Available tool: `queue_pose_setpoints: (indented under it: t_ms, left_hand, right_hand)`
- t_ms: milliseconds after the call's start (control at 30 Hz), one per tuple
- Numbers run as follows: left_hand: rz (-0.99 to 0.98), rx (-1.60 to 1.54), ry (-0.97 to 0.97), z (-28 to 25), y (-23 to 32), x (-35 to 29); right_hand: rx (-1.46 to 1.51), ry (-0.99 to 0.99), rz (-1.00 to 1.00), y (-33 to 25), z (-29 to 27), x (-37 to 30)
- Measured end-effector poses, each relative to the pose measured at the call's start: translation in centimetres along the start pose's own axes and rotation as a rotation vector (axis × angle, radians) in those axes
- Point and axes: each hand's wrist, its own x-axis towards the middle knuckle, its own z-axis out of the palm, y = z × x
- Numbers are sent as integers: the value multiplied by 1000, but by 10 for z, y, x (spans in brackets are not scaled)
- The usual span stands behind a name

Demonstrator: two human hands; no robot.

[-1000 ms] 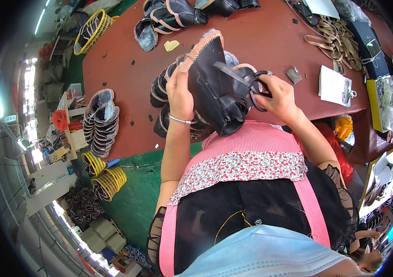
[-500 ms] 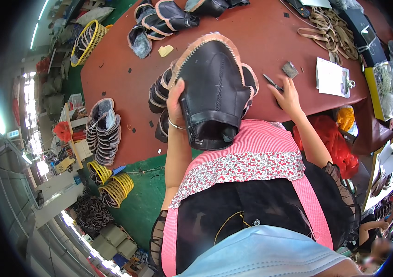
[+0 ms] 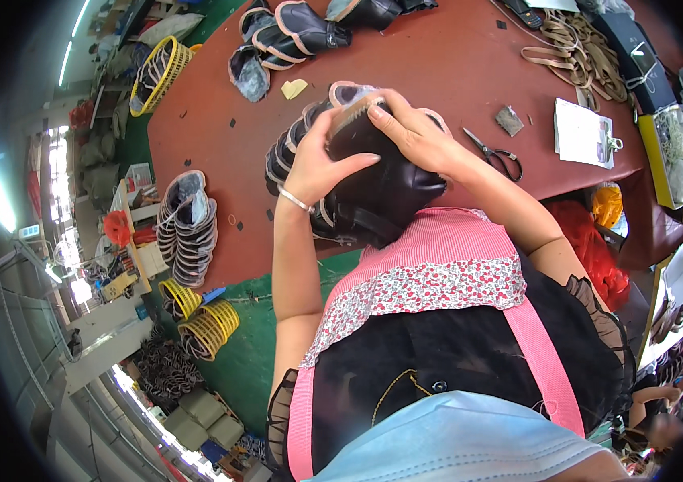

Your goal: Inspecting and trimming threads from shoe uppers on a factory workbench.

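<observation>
Close to my apron, a black leather shoe upper point(image 3: 369, 181) with a pale stitched edge is tilted between my hands. My left hand point(image 3: 319, 163) grips its left side, the thumb lying across the leather. At the far edge, the fingers of my right hand point(image 3: 413, 132) press on the pale rim. Behind and left of this piece, a row of nested black uppers point(image 3: 281, 157) with pinkish edges is partly covered. To the right, scissors point(image 3: 495, 153) with black handles lie on the red table, apart from my hands. Beside them is a small grey block point(image 3: 508, 120).
More black fur-lined uppers point(image 3: 289, 36) lie at the far side. A stack of uppers point(image 3: 189, 229) stands at the table's left edge. Clipboard point(image 3: 582, 132), tan straps point(image 3: 566, 52) and a yellow-sided box point(image 3: 666, 157) are on the right. Yellow baskets point(image 3: 211, 329) sit below left.
My right hand has left the scissors on the table and come over to the upper's far edge. The upper has tipped, and my left hand has shifted up its side.
</observation>
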Motion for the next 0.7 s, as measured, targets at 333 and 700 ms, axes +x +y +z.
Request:
queue_pose_setpoints:
  t_ms: [333,700]
  left_hand:
    - [-292,-542,340,14,-20,16]
    - [-409,-518,471,23,-31,11]
  right_hand:
    - [-1168,637,653,237,-140,-23]
    - [4,127,62,15,-14,-28]
